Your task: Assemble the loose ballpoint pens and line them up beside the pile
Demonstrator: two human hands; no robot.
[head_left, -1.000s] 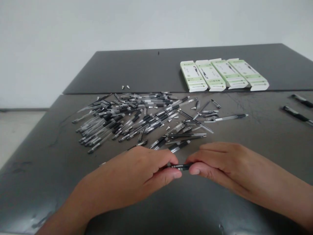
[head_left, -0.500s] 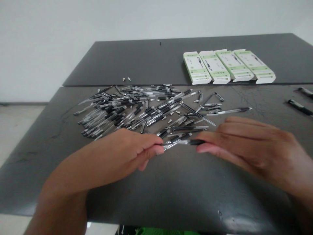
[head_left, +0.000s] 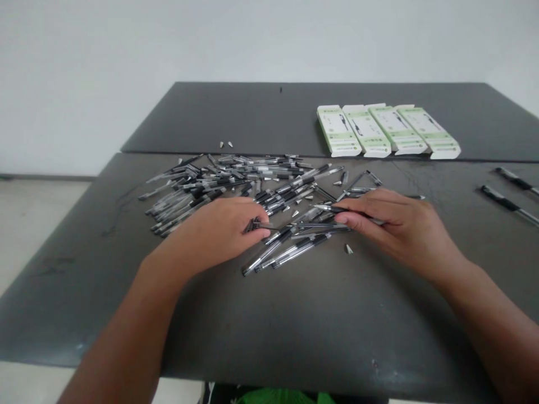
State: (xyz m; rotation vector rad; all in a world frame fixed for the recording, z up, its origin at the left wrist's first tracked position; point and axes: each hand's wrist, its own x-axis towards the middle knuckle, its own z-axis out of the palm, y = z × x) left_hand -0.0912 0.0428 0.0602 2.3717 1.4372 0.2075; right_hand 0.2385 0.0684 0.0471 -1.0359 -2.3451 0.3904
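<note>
Okay, my right hand (head_left: 391,227) has a clear gel pen (head_left: 326,208) pinched between thumb and fingers, its narrow end sticking out left and the rest hidden in my grip. My left hand (head_left: 219,230) is curled over the near edge of the pen pile (head_left: 189,199), fingertips down at a small dark bunch of pen ends (head_left: 251,225). Can't tell if it's pinching anything. Hands are close together, not touching.

Handling: I'd judge these pens light, stiff and slick, with round barrels that could roll on the dark tabletop (head_left: 295,336). Best hold is probably the dark grip section, not the thin end. A loose conical pen tip (head_left: 348,249) lies just right of my fingers' reach, small and easy to knock.

Layout: a few loose pens (head_left: 286,252) sit between my hands on the near side. Four white-and-green pen boxes (head_left: 387,130) sit far right, and two separate pens (head_left: 509,205) lie off to the right.
</note>
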